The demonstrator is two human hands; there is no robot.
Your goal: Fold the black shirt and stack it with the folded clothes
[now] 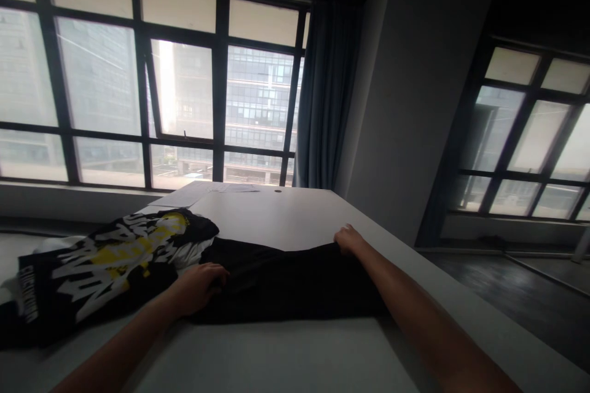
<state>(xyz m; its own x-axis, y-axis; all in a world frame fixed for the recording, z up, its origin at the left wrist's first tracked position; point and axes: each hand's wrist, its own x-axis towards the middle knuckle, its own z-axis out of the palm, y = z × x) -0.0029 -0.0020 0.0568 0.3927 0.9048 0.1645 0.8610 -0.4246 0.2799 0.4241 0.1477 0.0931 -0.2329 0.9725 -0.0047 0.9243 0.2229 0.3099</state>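
A black garment (295,285) lies folded in a long flat strip across the white table; its exact kind does not show. My left hand (205,282) rests on its left end, fingers slightly bent on the cloth and thumb apart from them. At the far right corner, my right hand (349,239) is closed on the garment's edge. Left of my left hand, a black T-shirt (120,258) with white lettering and a yellow print lies loosely heaped, touching the black garment's left end.
The white table (281,218) reaches toward the windows, with papers (184,194) at its far left. White cloth (58,244) shows behind the T-shirt. A blue curtain (327,98) and a grey pillar (410,92) stand beyond. Dark floor (516,282) lies right of the table edge.
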